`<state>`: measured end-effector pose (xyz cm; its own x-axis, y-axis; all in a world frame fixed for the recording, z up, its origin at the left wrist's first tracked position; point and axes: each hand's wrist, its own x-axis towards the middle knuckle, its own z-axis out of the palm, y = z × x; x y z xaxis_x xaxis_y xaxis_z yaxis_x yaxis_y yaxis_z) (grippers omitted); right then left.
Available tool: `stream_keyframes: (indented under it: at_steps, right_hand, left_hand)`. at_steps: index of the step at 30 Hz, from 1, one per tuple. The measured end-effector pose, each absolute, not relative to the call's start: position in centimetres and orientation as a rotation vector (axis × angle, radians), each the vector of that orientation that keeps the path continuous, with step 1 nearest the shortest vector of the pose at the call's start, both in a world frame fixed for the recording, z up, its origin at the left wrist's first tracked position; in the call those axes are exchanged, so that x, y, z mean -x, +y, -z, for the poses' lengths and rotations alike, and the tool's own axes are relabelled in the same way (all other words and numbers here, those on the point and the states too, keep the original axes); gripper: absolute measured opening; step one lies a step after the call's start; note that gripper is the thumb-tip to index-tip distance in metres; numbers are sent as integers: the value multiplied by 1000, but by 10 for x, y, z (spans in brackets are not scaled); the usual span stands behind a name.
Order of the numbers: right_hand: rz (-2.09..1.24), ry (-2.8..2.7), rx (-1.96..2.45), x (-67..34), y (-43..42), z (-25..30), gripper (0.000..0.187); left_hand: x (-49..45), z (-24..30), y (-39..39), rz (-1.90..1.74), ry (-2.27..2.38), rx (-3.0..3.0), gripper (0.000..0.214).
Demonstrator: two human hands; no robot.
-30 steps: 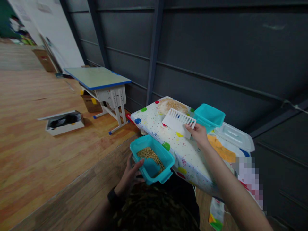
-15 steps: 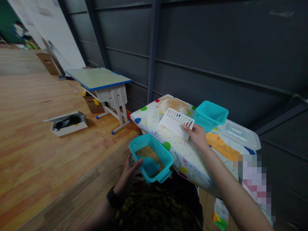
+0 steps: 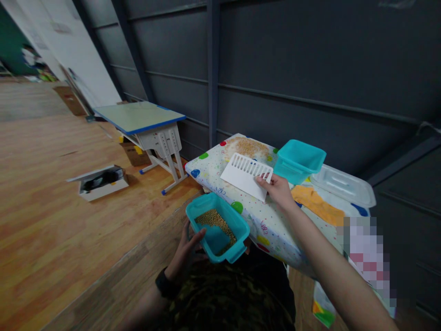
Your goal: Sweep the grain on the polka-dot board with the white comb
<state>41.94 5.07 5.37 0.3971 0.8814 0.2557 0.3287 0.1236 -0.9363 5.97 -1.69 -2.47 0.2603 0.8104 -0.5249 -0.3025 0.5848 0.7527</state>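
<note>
While my left hand point(image 3: 188, 243) holds the near tub point(image 3: 214, 240) by its side, thumb over the rim and some fingers out of sight, my right hand point(image 3: 280, 191) pinches the slotted plate point(image 3: 241, 179) at one end. The near tub, just beside the table point(image 3: 275, 225), holds beans point(image 3: 222, 224) in a bent band, bare floor showing next to them. The slotted plate is over the table, near one loose pile point(image 3: 250, 148); I can't tell whether its lower edge touches.

Of two tubs, the far tub point(image 3: 289, 174) stands on the table, its floor hidden from me. One clear lid point(image 3: 344, 186) and one orange cloth point(image 3: 319, 204) lie near it. On the floor, one white box point(image 3: 110, 187) is open, its dark contents hard to make out. I see two cartons point(image 3: 70, 100), one partly behind the desk point(image 3: 141, 115). Pixels blot out the table's right end.
</note>
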Motion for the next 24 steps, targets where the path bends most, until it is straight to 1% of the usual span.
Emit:
stream_keyframes:
  at_steps: [7, 12, 16, 24]
  right_hand:
    - [-571, -1165, 1460, -417, 48, -51, 63]
    - [-581, -1182, 1452, -411, 43, -54, 66]
    - [-620, -1180, 1443, -411, 40, -56, 66]
    - [-490, -1131, 1489, -416, 41, -55, 64]
  left_hand:
    - [-61, 24, -17, -828, 1098, -667, 133]
    - [-61, 23, -15, -840, 1070, -650, 139]
    - [-61, 21, -15, -881, 1041, -612, 138]
    - [-61, 21, -16, -903, 1050, -614, 131]
